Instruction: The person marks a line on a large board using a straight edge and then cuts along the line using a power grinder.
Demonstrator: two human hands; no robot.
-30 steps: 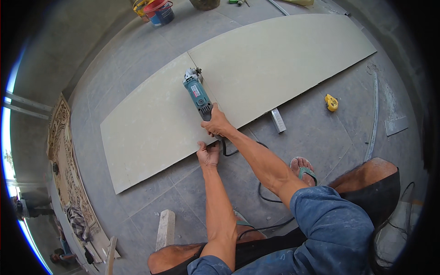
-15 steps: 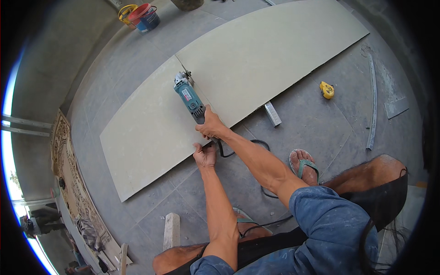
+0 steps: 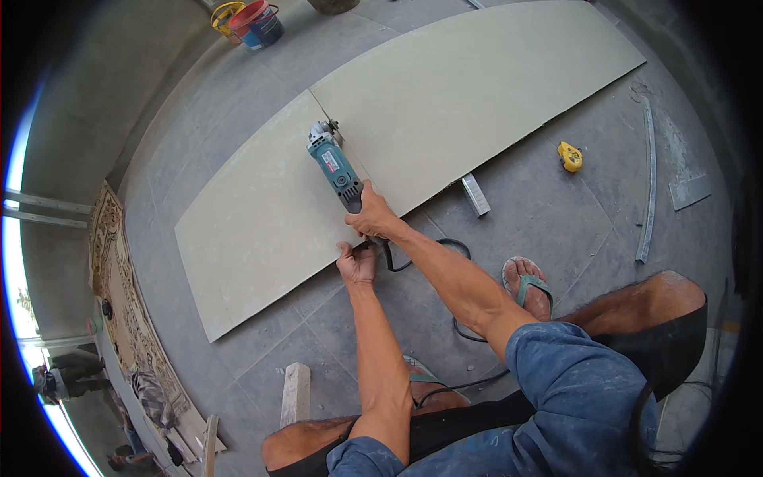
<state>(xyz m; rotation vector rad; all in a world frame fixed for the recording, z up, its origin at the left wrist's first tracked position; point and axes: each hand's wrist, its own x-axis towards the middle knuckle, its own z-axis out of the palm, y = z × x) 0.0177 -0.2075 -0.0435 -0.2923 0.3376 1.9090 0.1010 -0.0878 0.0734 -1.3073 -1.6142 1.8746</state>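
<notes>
A long pale green board [image 3: 445,103] lies flat on the grey tiled floor. My right hand [image 3: 370,217] grips the rear of a teal angle grinder [image 3: 334,165] that rests on the board, its disc end at a cut line running across the board. My left hand [image 3: 357,262] presses on the board's near edge just below the grinder, fingers curled over the edge. The grinder's black cable [image 3: 445,262] loops on the floor beside my right forearm.
A yellow tape measure [image 3: 569,156] and a small grey block [image 3: 475,194] lie right of the board edge. Metal strips [image 3: 648,183] lie at far right. Buckets [image 3: 254,17] stand at top. A wood piece [image 3: 295,394] lies near my knee. My sandalled foot [image 3: 524,282] rests close by.
The view has shifted slightly. The grinder and my right hand stay on the cut line, drawn a little toward the board's near edge. My left hand keeps its place at the edge.
</notes>
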